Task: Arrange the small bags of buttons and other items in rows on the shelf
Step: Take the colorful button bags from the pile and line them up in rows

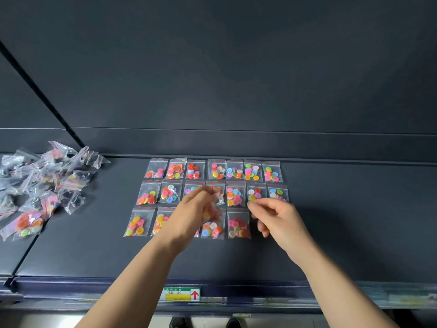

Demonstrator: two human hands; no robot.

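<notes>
A green, white and yellow price label [181, 294] with a red arrow sits in the rail along the shelf's front edge. Below that edge, two dark shoe tips [205, 323] show on a pale floor [47, 320].

Glossy clear plastic bags [238, 224], matt shelf [331, 233]

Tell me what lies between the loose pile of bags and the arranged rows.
Nothing: in the head view, bare dark shelf separates the pile from the rows.
</notes>
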